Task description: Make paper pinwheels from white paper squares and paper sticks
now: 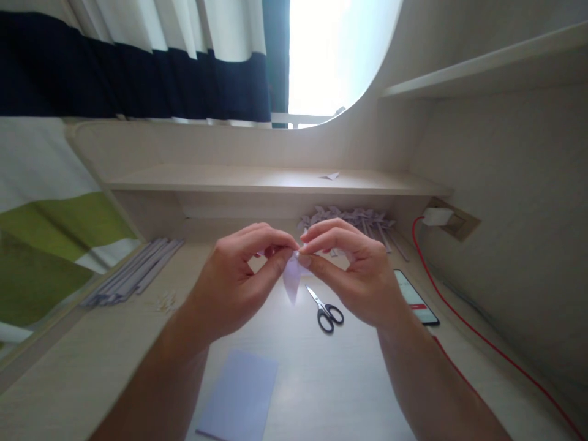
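Both hands meet above the middle of the desk, fingertips pinched together. My left hand point(248, 269) grips a small piece of pale lilac paper point(292, 282) between thumb and forefinger, and a pointed part of it hangs down below. My right hand point(351, 263) pinches the same paper from the other side. Its upper part is mostly hidden by my fingers. Just below the right hand lie scissors point(325, 311) with black handles, blades pointing away from me. Closer to me, left of centre, rests a stack of lilac paper sheets point(241, 392).
Rolled paper sticks point(135, 272) lie at the left. Near them are small pale bits point(166, 301). Folded paper pinwheel-like pieces on sticks point(358, 220) are piled at the back. A phone point(417, 297) and red cable point(452, 300) are at right. A paper scrap point(329, 176) sits on the shelf point(257, 177).
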The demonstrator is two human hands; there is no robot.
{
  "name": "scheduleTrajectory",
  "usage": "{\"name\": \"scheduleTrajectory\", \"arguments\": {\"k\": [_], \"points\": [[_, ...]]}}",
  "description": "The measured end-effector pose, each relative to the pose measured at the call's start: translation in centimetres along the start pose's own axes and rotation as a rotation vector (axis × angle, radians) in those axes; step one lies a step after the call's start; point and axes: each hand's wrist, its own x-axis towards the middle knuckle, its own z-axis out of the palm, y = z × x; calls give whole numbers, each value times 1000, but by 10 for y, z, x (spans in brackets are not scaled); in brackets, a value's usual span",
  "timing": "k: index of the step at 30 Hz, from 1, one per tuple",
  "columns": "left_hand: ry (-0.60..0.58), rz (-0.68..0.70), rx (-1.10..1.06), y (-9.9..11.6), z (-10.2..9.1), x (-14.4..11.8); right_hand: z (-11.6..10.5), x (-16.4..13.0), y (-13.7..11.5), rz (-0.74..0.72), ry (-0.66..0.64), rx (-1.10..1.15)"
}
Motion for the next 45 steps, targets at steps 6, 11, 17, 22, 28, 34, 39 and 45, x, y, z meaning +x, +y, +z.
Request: {"name": "scheduleTrajectory", "arguments": {"k": [6,11,17,22,28,34,39,45], "points": [[188,16,-91,-1,5,-4,8,2,9,147,104,263],[146,103,-40,5,7,-4,14,2,13,172,274,413],[262,284,339,7,11,1,20,1,10,127,382,415],[339,302,362,-3,12,1,21,0,8,78,401,397],[457,98,123,-14,19,0,20,-3,6,33,403,315],[313,-94,-197,-15,21,0,20,-5,-4,14,394,302],[201,-119,-317,-14,19,-3,20,-6,-8,-13,409,190],[182,-169,-430,-16,20,-2,17,-8,-11,-32,364,40]]}}
